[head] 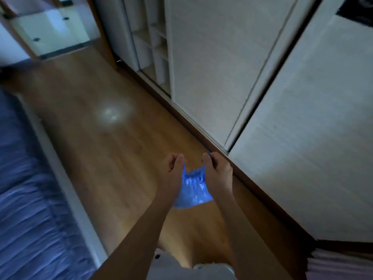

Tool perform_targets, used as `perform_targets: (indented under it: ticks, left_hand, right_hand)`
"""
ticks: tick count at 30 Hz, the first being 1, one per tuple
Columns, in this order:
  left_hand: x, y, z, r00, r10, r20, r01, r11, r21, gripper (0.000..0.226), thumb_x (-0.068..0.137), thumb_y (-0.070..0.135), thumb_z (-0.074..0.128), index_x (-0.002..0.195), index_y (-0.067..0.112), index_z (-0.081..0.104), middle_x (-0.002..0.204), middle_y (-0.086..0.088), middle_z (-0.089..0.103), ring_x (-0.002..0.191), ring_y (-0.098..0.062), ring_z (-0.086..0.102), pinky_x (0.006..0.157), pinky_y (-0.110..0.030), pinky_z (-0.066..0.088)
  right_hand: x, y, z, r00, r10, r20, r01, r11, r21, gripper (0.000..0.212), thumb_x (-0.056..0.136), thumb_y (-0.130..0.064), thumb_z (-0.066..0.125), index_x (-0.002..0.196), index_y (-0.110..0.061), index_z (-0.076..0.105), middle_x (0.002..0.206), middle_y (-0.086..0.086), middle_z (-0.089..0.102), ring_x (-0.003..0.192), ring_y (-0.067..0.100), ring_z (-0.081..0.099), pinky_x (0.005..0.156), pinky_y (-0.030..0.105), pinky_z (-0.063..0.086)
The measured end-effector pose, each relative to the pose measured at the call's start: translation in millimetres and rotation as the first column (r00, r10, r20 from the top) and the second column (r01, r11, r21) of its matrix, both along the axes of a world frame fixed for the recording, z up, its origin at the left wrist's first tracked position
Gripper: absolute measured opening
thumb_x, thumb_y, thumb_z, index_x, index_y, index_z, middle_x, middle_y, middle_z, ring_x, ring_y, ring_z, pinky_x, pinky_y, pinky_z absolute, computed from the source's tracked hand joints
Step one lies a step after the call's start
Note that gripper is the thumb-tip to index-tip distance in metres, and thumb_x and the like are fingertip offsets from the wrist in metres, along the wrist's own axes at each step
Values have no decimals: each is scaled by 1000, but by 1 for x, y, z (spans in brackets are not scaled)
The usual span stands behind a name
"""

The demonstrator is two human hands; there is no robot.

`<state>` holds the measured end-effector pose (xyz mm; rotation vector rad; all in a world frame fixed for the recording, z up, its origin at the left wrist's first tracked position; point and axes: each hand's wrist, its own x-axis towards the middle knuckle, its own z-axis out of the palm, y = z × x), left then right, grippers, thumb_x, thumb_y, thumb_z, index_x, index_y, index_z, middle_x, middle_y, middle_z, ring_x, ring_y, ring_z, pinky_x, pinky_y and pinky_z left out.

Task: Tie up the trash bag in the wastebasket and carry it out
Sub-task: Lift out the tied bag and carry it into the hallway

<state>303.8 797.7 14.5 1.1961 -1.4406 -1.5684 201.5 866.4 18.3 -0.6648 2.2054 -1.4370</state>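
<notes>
I'm mid-tie, my left hand point(173, 164) and right hand point(217, 168) each pinching a corner of the blue trash bag point(193, 188); next, I reckon, cross them into a knot.

A thin blue plastic trash bag point(192, 187) is held up off the floor, its crinkled top stretched between two gathered corners, body hanging below.

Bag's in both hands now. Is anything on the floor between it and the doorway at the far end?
Nothing visible. Both the left hand and right hand grip the blue trash bag, and the wooden floor looks bare up to the doorway. The bed lies along the left, the wardrobe along the right.
</notes>
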Motion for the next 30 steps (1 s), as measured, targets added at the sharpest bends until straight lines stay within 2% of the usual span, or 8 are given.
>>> perform_targets:
  ticks: [3, 7, 11, 13, 15, 20, 26, 30]
  left_hand:
    - [57, -31, -3, 996, 90, 25, -91, 996, 12, 27, 95, 20, 54, 80, -3, 57, 60, 1, 49, 58, -7, 46, 58, -22, 42]
    - [126, -66, -3, 972, 223, 70, -222, 975, -28, 26, 95, 22, 54, 80, 2, 61, 64, -2, 53, 61, -9, 49, 60, -23, 44]
    - [181, -89, -2, 928, 362, 86, -357, 932, -67, 24, 95, 19, 53, 79, 3, 60, 66, -5, 53, 62, -9, 49, 61, -20, 43]
    - [205, -102, -4, 900, 426, 87, -422, 904, -66, 22, 95, 17, 53, 78, 5, 60, 65, -2, 53, 61, -7, 49, 61, -20, 43]
    - [222, -117, -7, 876, 474, 90, -471, 881, -53, 23, 95, 18, 52, 75, 9, 58, 63, 2, 52, 61, -8, 49, 63, -23, 43]
    - [240, -159, -9, 823, 565, 50, -565, 825, -27, 22, 94, 19, 54, 77, 4, 56, 65, -5, 48, 62, -10, 46, 60, -21, 42]
    - [233, -242, -14, 772, 634, 55, -630, 773, -71, 23, 95, 19, 53, 80, 2, 56, 59, 0, 47, 57, -10, 44, 55, -20, 41]
    - [206, -315, -14, 744, 663, 78, -660, 749, -68, 24, 95, 20, 52, 79, 3, 56, 59, 1, 48, 56, -9, 46, 56, -20, 42]
  right_hand:
    - [46, -45, -1, 995, 99, 4, -99, 995, 2, 23, 94, -26, 57, 79, -11, 66, 70, 6, 65, 62, 11, 56, 56, 12, 40]
    - [106, -97, -4, 971, 238, -5, -238, 971, -18, 27, 95, -25, 57, 79, -5, 65, 72, 15, 65, 67, 24, 60, 58, 28, 45]
    - [154, -141, -7, 915, 398, -62, -397, 917, 37, 19, 94, -32, 54, 77, -29, 61, 70, -9, 62, 70, 8, 61, 69, 30, 49]
    - [175, -160, -5, 886, 458, -75, -454, 889, 60, 22, 92, -41, 52, 71, -38, 58, 68, -13, 62, 71, 5, 61, 72, 30, 49]
    - [191, -181, -4, 867, 497, -45, -495, 868, 38, 27, 94, -34, 54, 67, -38, 57, 67, -12, 61, 69, 2, 60, 70, 25, 47]
    - [206, -236, -5, 811, 584, -27, -585, 811, -24, 31, 96, -23, 55, 67, -30, 57, 61, -8, 57, 57, -5, 54, 56, 8, 39]
    - [201, -329, -13, 749, 662, 30, -661, 749, -43, 30, 95, -30, 54, 66, -28, 59, 53, -10, 51, 52, 1, 48, 54, 18, 40]
    - [174, -402, -10, 725, 686, 61, -684, 727, -53, 28, 94, -26, 54, 68, -25, 62, 66, 11, 60, 56, 3, 50, 57, 19, 42]
